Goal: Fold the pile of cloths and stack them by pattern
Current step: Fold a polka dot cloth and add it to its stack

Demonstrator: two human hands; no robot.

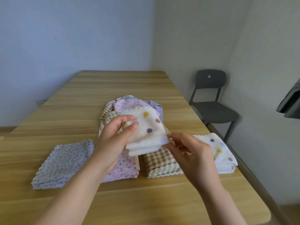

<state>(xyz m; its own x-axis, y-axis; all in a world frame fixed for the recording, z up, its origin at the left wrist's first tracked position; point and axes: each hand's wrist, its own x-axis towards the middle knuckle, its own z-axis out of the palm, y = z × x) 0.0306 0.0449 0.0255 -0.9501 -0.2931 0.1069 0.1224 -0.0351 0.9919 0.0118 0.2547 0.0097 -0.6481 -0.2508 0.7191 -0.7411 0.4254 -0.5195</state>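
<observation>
Both my hands hold a folded cream cloth with big coloured dots [146,127] above the table. My left hand [113,137] grips its left edge, thumb on top. My right hand [190,153] pinches its lower right corner. Behind it lies the unfolded pile of mixed cloths [128,103]. Four folded stacks sit in a row near me: lilac speckled [65,163], pink floral [125,169] partly under my left wrist, green-and-peach checked [160,164], and cream dotted [222,151] behind my right hand.
The wooden table [113,85] reaches to the far wall, its right edge close to the dotted stack. A dark grey chair [212,101] stands to the right of the table by the wall. A dark object [290,101] hangs at the right frame edge.
</observation>
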